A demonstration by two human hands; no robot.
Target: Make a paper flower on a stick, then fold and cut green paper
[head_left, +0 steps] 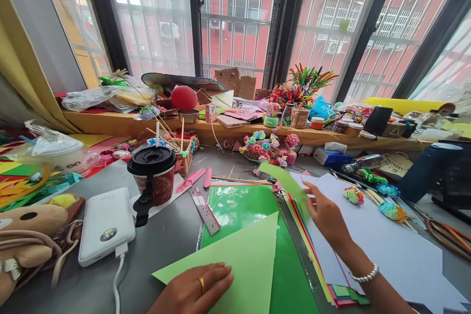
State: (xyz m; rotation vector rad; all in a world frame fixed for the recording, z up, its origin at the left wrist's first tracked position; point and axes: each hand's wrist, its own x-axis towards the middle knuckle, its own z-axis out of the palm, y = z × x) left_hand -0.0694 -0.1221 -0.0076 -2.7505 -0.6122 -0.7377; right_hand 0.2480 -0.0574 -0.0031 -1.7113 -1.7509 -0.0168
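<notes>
My left hand (193, 289) lies flat, fingers together, on the lower left corner of a light green paper triangle (243, 260). That triangle rests on a glossy dark green sheet (239, 206). My right hand (326, 216), with a bead bracelet at the wrist, is raised above a stack of coloured papers (312, 255) and pinches a light green paper strip (283, 181) that sticks up to the left.
A lidded coffee cup (152, 174), a white power bank (106, 223), a patterned ruler (205, 210) and a plush toy (25, 235) lie on the left. Paper flowers (267, 147), sticks, a white sheet (386, 240) and craft clutter fill the back ledge and right side.
</notes>
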